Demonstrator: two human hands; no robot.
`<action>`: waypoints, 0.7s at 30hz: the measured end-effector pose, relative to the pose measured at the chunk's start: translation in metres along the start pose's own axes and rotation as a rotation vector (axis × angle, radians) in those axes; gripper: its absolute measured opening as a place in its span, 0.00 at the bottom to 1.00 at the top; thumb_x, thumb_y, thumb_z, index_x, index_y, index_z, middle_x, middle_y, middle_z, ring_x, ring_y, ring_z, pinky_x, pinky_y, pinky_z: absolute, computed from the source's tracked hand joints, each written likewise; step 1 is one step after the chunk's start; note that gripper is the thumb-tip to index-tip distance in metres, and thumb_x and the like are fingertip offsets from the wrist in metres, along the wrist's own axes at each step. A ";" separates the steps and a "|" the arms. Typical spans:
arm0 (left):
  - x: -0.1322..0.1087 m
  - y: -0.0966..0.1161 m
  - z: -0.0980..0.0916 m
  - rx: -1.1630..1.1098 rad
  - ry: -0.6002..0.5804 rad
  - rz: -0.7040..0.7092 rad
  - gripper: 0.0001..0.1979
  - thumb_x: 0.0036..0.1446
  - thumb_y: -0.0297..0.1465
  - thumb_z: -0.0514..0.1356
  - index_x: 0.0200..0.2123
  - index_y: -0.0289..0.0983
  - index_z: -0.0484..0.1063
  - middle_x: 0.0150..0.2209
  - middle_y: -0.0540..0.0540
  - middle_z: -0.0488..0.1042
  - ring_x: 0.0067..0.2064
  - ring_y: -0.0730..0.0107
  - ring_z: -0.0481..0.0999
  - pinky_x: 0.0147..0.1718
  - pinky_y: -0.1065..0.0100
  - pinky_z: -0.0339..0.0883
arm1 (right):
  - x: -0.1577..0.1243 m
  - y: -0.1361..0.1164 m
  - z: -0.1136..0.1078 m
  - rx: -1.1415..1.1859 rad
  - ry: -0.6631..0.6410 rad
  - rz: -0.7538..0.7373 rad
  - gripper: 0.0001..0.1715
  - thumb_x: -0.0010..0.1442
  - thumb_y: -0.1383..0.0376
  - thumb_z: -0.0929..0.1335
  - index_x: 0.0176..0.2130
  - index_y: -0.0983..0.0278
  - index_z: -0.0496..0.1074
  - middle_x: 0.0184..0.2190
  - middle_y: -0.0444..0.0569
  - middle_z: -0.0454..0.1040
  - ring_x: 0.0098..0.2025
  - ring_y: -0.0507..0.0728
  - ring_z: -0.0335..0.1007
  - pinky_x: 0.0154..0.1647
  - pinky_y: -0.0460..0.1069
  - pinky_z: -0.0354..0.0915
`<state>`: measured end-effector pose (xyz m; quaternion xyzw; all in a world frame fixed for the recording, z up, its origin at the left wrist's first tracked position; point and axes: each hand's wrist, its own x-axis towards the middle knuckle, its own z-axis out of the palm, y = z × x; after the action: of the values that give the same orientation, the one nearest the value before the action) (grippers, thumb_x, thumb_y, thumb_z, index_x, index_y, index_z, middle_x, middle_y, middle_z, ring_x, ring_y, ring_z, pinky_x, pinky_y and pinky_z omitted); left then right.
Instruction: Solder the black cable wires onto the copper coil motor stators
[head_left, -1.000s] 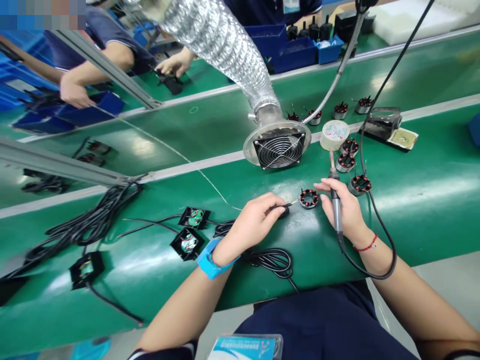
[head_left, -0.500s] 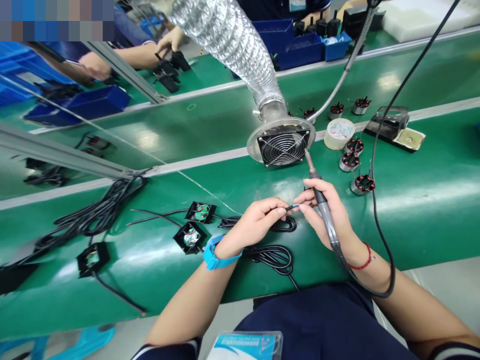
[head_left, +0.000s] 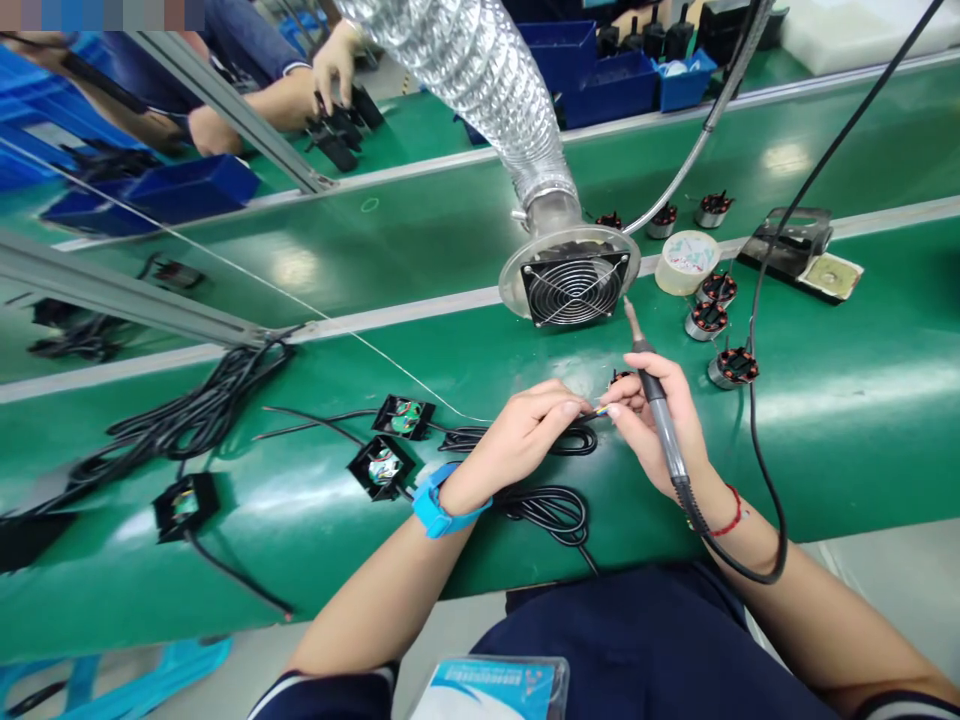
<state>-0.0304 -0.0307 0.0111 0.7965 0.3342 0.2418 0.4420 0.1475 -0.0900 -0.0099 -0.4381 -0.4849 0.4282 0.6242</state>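
The person's left hand (head_left: 529, 430) pinches a black cable (head_left: 591, 416) near its end, where coloured wires (head_left: 602, 410) show. The right hand (head_left: 688, 425) grips a soldering iron (head_left: 657, 398), tip pointing away from the body, its thumb and fingertips at those wires. Just beyond the right fingertips sits a partly hidden wound core (head_left: 621, 378); a coiled cable (head_left: 551, 512) lies nearer the body than the left hand.

Bright lt, glare on bench (head_left: 840, 410), L edge soft & stretched, TL corner pixelated
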 end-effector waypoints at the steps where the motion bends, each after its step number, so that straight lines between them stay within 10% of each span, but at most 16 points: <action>1: 0.001 0.000 0.000 0.022 -0.019 -0.004 0.23 0.71 0.42 0.50 0.36 0.35 0.78 0.34 0.44 0.76 0.37 0.69 0.73 0.39 0.66 0.66 | -0.001 0.000 0.000 -0.020 0.007 -0.019 0.27 0.60 0.72 0.69 0.56 0.55 0.62 0.38 0.41 0.76 0.37 0.49 0.74 0.42 0.47 0.73; 10: 0.010 0.010 -0.006 0.006 -0.137 -0.006 0.19 0.68 0.37 0.52 0.28 0.36 0.72 0.33 0.46 0.77 0.39 0.68 0.72 0.46 0.63 0.63 | -0.001 -0.004 -0.002 -0.179 -0.027 -0.184 0.27 0.62 0.72 0.68 0.57 0.55 0.62 0.36 0.42 0.75 0.36 0.50 0.75 0.40 0.48 0.74; 15: 0.016 0.017 -0.005 -0.436 -0.312 -0.315 0.16 0.65 0.41 0.55 0.32 0.35 0.72 0.27 0.49 0.74 0.30 0.73 0.70 0.32 0.69 0.62 | -0.001 -0.011 -0.007 -0.253 -0.088 -0.260 0.25 0.64 0.71 0.67 0.57 0.55 0.62 0.36 0.41 0.73 0.35 0.50 0.74 0.39 0.49 0.74; 21: 0.024 0.025 -0.003 -0.471 -0.260 -0.387 0.12 0.55 0.37 0.62 0.28 0.35 0.68 0.23 0.55 0.64 0.26 0.78 0.60 0.27 0.72 0.54 | 0.000 -0.006 -0.008 -0.166 -0.103 -0.064 0.23 0.63 0.68 0.69 0.55 0.56 0.61 0.35 0.41 0.74 0.35 0.50 0.74 0.38 0.47 0.73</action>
<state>-0.0084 -0.0205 0.0365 0.6183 0.3553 0.1204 0.6907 0.1556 -0.0925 -0.0053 -0.4501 -0.5640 0.3885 0.5730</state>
